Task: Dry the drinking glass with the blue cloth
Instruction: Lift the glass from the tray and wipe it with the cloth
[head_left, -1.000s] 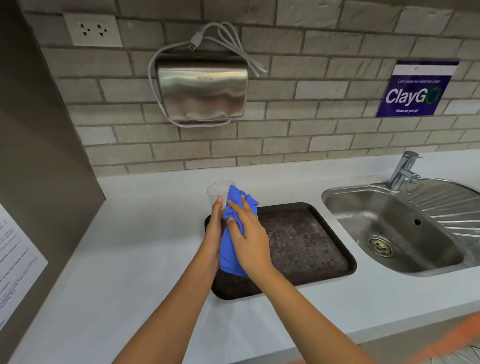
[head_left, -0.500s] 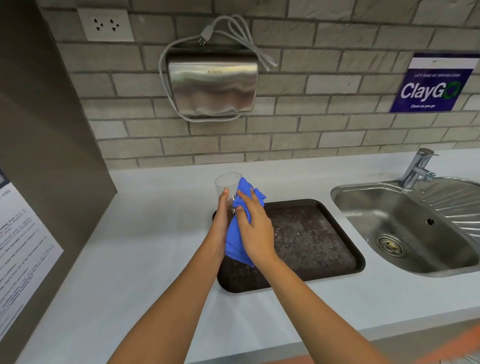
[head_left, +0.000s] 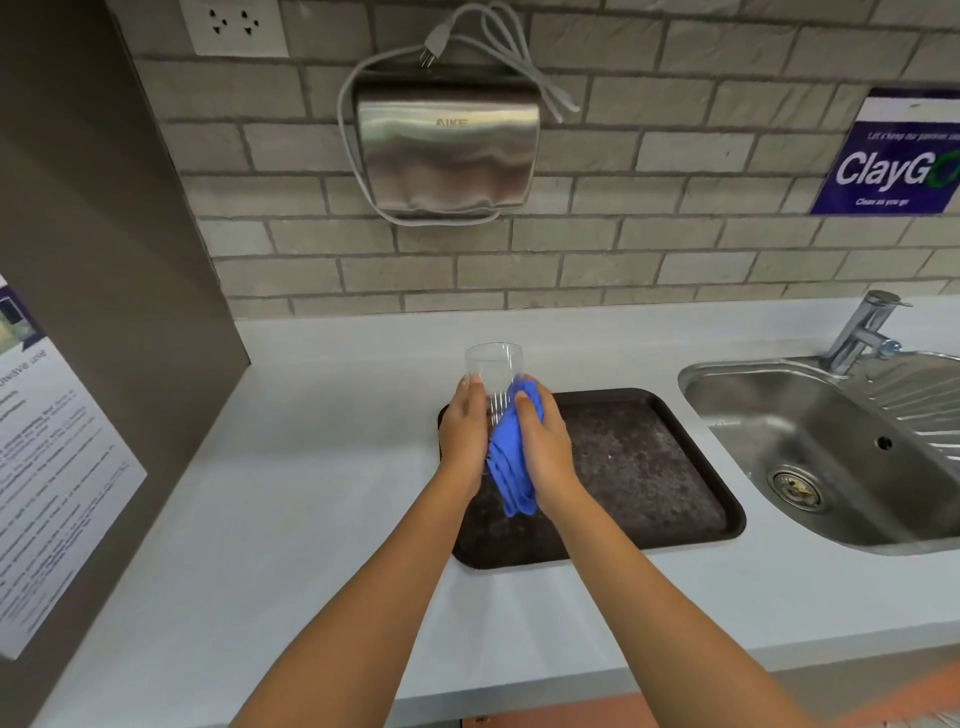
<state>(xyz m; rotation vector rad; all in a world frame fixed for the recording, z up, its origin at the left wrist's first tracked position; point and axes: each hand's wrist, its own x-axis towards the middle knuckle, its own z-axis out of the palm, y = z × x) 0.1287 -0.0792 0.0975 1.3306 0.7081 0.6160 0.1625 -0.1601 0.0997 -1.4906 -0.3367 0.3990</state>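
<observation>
Setting: pale surface below a grey brick wall, dark tray near its middle, steel sink at the right edge.
Drinking glass: clear, upright, held above the tray's back-left corner.
Left hand: fingers wrapped around the glass's left side.
Right hand: closed on the blue cloth, pressing it against the glass's right side.
Cloth: bunched between both hands, its tail hanging down.

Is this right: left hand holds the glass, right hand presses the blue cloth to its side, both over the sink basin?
Not quite. The head view shows the left hand holding the drinking glass and the right hand pressing the blue cloth to its side, but they are over the dark tray on the counter, not the sink, which lies to the right.
</observation>
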